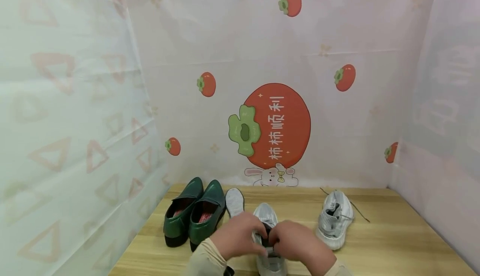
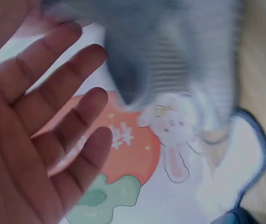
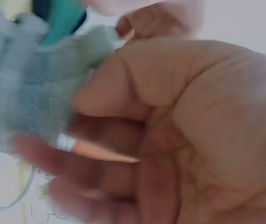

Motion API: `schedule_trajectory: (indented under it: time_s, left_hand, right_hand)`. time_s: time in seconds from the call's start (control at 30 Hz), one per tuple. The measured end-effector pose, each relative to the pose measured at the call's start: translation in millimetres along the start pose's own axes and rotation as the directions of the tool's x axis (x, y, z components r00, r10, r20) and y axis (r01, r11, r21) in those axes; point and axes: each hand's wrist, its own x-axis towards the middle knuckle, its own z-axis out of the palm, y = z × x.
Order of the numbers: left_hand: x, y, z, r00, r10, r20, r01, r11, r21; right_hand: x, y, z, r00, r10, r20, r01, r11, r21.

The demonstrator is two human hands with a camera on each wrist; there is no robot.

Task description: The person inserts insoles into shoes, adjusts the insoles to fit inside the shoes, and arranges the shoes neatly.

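Observation:
A light grey knit sneaker (image 1: 265, 213) stands toe-away on the wooden table, between my two hands. Over the left side of its opening is my left hand (image 1: 241, 234); in the left wrist view its fingers (image 2: 88, 100) are spread and fairly straight beside the blurred shoe (image 2: 170, 70). From the right, my right hand (image 1: 296, 240) holds the shoe's collar, thumb and forefinger at its edge in the right wrist view, where the shoe (image 3: 30, 93) is blurred too. The inside of the shoe is partly hidden behind the hands.
A matching sneaker (image 1: 335, 219) with a loose dark lace (image 1: 360, 211) stands on the right. Green loafers (image 1: 208, 209) sit at left, beside a pale insole (image 1: 235, 202) with a dark rim. Printed cloth walls (image 1: 187, 113) enclose the wooden table (image 1: 397, 242) at back and sides.

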Motion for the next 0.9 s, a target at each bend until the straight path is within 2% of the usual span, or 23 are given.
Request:
schedule_trajectory:
  time_s: [0.07,0.13,0.2,0.27,0.3,0.37,0.5,0.6,0.77,0.8,0.9]
  left_hand:
    - [-2.7,-4.9,-3.3,0.993,-0.092,-0.079,0.09,0.996,-0.027]
    - [-3.1,-7.8,1.8,0.969,-0.218,-0.116,0.218,0.976,-0.013]
    - [-1.6,-8.6,13.3,0.938,-0.328,-0.112,0.332,0.943,0.017]
    - [2.0,-9.5,25.6,0.914,-0.396,-0.087,0.399,0.917,0.017]
    - [3.3,-9.4,30.3,0.908,-0.411,-0.084,0.414,0.91,0.009]
    - [6.2,-9.1,36.1,0.904,-0.415,-0.104,0.418,0.909,0.01]
    - [11.1,-8.8,35.5,0.921,-0.335,-0.201,0.361,0.925,0.113]
    - [13.9,-8.5,33.5,0.927,-0.293,-0.233,0.336,0.925,0.175]
    - [12.4,-6.5,34.1,0.934,-0.309,-0.178,0.333,0.935,0.126]
    - [11.6,-6.0,33.7,0.935,-0.312,-0.167,0.334,0.935,0.121]
    - [10.1,-4.2,30.1,0.938,-0.313,-0.147,0.329,0.938,0.109]
  right_hand:
    - [5.2,3,-3,0.995,0.003,-0.102,-0.004,1.0,-0.01]
    - [12.0,8,0,0.983,0.038,-0.179,-0.042,0.999,-0.019]
    - [18.8,13,9,0.972,0.068,-0.223,-0.076,0.997,-0.027]
    - [24.3,18,19,0.969,0.073,-0.234,-0.083,0.996,-0.034]
    - [26.0,19,23,0.968,0.066,-0.243,-0.08,0.996,-0.045]
    - [27.9,22,27,0.959,0.064,-0.275,-0.085,0.994,-0.066]
    - [27.3,22,25,0.942,0.065,-0.331,-0.098,0.992,-0.084]
    - [25.6,20,21,0.942,0.085,-0.326,-0.113,0.991,-0.066]
    - [17.3,17,12,0.961,0.091,-0.26,-0.108,0.993,-0.053]
    - [14.4,15,9,0.968,0.07,-0.242,-0.085,0.995,-0.048]
    - [6.5,11,2,0.983,-0.072,-0.167,0.067,0.997,-0.031]
